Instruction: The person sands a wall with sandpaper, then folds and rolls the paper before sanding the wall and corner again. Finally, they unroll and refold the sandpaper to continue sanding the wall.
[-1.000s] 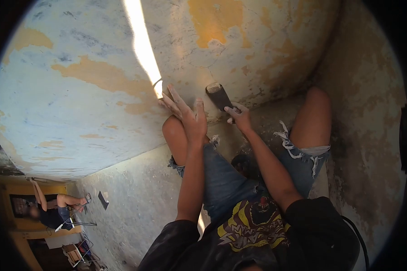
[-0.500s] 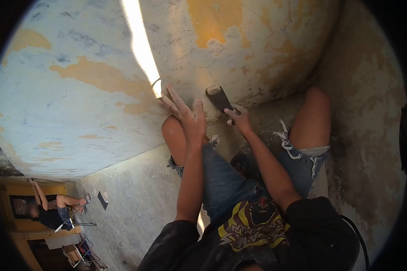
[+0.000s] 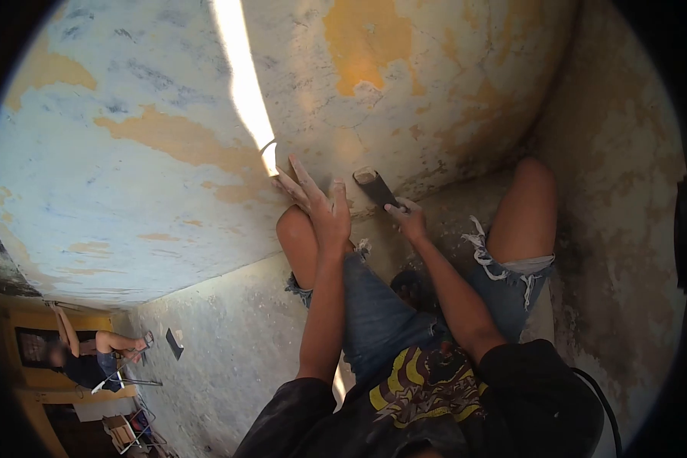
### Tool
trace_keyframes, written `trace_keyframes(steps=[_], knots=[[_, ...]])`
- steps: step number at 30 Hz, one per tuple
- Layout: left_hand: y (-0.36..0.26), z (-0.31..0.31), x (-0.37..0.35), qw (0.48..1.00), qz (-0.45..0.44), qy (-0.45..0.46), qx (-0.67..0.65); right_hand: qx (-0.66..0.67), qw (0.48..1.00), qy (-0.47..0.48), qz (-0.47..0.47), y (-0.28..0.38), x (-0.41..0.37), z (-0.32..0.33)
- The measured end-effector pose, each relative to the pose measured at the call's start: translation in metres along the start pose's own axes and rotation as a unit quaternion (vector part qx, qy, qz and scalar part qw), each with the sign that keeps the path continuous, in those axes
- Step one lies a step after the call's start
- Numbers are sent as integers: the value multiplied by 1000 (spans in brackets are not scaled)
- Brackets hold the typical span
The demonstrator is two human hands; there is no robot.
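My right hand (image 3: pixel 409 217) is closed around the lower end of a dark strip of sandpaper (image 3: pixel 380 195), which seems wrapped on a block, with a pale dusty patch at its top end. The strip lies close against the foot of a wall (image 3: pixel 206 198) with patchy white and orange-yellow paint. My left hand (image 3: pixel 324 210) is spread, palm toward the wall, fingertips right at its surface beside a bright streak of sunlight. Pale dust coats the fingers of both hands.
I sit with bent knees (image 3: pixel 528 202) apart near a corner, where another stained wall (image 3: pixel 618 229) rises on the right. A dark flat sheet (image 3: pixel 175 343) lies on the grey floor (image 3: pixel 221 336). Further left, another person (image 3: pixel 88 366) sits on a chair, arms raised to the wall.
My view has tilted slightly, so the wall sits lower in the picture. The sandpaper in my right hand has slid a little down the wall. My left hand has stayed in place.
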State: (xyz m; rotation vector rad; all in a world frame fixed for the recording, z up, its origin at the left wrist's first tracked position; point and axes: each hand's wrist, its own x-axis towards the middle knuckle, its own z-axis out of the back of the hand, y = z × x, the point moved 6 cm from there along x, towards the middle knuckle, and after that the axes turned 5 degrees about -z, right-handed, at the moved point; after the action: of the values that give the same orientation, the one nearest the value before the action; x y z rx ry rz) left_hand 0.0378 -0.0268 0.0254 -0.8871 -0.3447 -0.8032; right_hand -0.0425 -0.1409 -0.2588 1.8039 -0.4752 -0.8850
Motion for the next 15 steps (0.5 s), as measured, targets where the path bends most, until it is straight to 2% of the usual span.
trace_keyframes(steps=[3, 6, 10, 12, 14, 15], knots=[[7, 2, -12, 999, 30, 12, -14, 11, 999, 32, 27, 77, -33, -30], [5, 4, -7, 1000, -4, 1, -9, 8, 1000, -7, -28, 42, -26, -16], [2, 2, -5, 1000, 18, 12, -15, 44, 999, -30, 1, 56, -28, -16], [3, 5, -10, 1000, 16, 9, -22, 32, 999, 15, 31, 86, -32, -28], [5, 3, -8, 1000, 2, 2, 9, 6, 1000, 7, -6, 30, -20, -11], [3, 1, -4, 1000, -6, -1, 7, -22, 999, -3, -40, 31, -19, -5]])
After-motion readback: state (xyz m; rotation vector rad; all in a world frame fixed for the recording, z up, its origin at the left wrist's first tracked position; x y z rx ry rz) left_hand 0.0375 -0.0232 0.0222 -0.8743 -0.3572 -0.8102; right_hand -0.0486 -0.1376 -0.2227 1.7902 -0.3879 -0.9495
